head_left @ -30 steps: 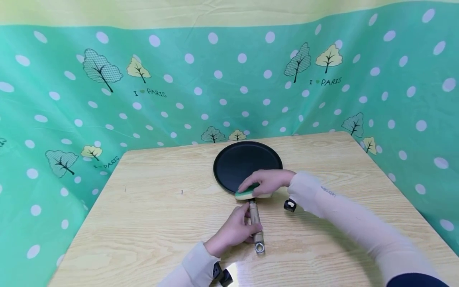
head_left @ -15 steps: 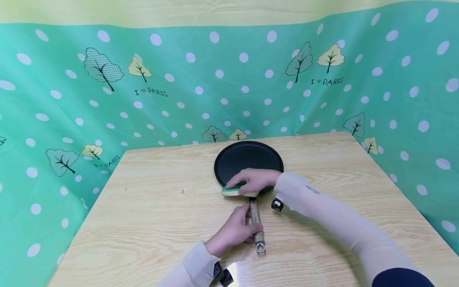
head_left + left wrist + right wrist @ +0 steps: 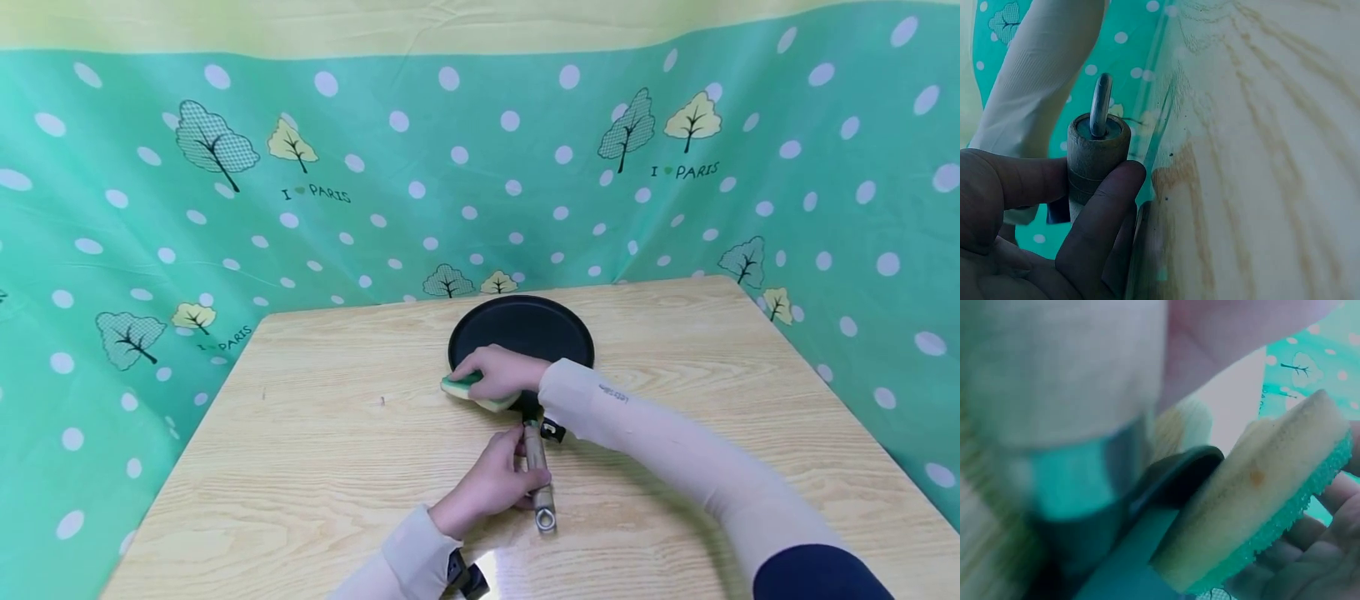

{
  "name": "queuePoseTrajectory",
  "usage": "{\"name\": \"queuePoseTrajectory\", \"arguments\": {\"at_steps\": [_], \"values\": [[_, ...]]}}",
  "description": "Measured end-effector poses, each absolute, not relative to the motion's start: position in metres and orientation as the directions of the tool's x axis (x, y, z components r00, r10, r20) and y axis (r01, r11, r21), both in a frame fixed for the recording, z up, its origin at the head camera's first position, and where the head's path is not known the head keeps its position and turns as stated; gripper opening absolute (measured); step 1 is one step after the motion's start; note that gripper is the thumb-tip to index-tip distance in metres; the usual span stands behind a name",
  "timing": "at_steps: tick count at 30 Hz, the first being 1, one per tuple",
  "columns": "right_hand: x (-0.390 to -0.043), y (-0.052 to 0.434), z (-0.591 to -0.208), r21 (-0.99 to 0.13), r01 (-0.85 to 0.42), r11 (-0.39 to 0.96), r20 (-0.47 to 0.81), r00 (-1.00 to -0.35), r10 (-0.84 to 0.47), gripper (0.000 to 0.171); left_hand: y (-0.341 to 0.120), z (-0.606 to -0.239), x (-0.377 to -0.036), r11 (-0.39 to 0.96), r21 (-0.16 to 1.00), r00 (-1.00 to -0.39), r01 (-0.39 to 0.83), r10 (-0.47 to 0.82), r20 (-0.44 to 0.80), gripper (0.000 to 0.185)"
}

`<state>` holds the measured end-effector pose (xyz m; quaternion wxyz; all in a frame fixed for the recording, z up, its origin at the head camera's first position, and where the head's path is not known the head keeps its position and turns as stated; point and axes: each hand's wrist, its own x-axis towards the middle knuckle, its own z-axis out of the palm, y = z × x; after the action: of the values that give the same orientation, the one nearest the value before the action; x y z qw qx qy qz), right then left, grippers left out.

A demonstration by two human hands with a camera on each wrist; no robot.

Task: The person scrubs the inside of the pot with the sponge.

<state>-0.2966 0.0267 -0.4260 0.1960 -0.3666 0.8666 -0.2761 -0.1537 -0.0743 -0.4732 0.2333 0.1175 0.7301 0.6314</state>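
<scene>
A flat black round frying pan (image 3: pixel 540 329) lies toward the back of the table, its wooden handle (image 3: pixel 536 450) pointing to the person. My left hand (image 3: pixel 491 475) grips that handle between thumb and fingers; in the left wrist view the handle's end with its metal hanging ring (image 3: pixel 1101 106) stands between them. At the pan's near left rim my right hand (image 3: pixel 498 372) holds a sponge (image 3: pixel 480 395), green scouring side up and pale yellow foam down. The right wrist view shows the sponge's foam edge (image 3: pixel 1260 487) against the dark pan rim (image 3: pixel 1191 475), fingers on the green side.
The pan rests on a light wood-grain table (image 3: pixel 337 433). Behind and at both sides hangs a green dotted cloth (image 3: pixel 375 183) with printed trees. A dark wrist device (image 3: pixel 467 577) sits at the left cuff, another (image 3: pixel 553 430) under the right cuff.
My right hand has slid the sponge leftward along the pan's near rim, from above the handle to the left side, tilting it. The left hand and the pan have stayed in place.
</scene>
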Motion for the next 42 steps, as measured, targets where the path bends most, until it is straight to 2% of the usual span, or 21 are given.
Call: {"name": "queuePoseTrajectory", "arguments": {"at_steps": [5, 11, 24, 30, 33, 42], "values": [[-0.301, 0.015, -0.427, -0.633, -0.452, 0.628, -0.167, -0.712, -0.682, 0.048, -0.073, -0.474, -0.155, 0.182, 0.974, -0.861, -0.136, 0.464, -0.207, 0.079], [-0.307, 0.005, -0.424, -0.650, -0.376, 0.661, -0.218, -0.741, -0.635, 0.051, -0.073, -0.474, -0.156, 0.172, 0.978, -0.861, -0.121, 0.472, -0.190, 0.064], [-0.324, -0.010, -0.423, -0.610, -0.392, 0.689, -0.197, -0.767, -0.611, 0.049, -0.072, -0.476, -0.154, 0.158, 0.980, -0.867, -0.119, 0.464, -0.181, 0.055], [-0.327, -0.015, -0.423, -0.597, -0.395, 0.699, -0.186, -0.779, -0.599, 0.048, -0.072, -0.476, -0.152, 0.163, 0.980, -0.873, -0.115, 0.453, -0.177, 0.060], [-0.328, -0.017, -0.424, -0.596, -0.397, 0.698, -0.179, -0.782, -0.598, 0.048, -0.072, -0.476, -0.152, 0.160, 0.981, -0.878, -0.108, 0.448, -0.169, 0.056], [-0.339, -0.020, -0.427, -0.596, -0.337, 0.729, -0.195, -0.820, -0.539, 0.048, -0.071, -0.475, -0.152, 0.164, 0.981, -0.882, -0.107, 0.440, -0.170, 0.060]]}}
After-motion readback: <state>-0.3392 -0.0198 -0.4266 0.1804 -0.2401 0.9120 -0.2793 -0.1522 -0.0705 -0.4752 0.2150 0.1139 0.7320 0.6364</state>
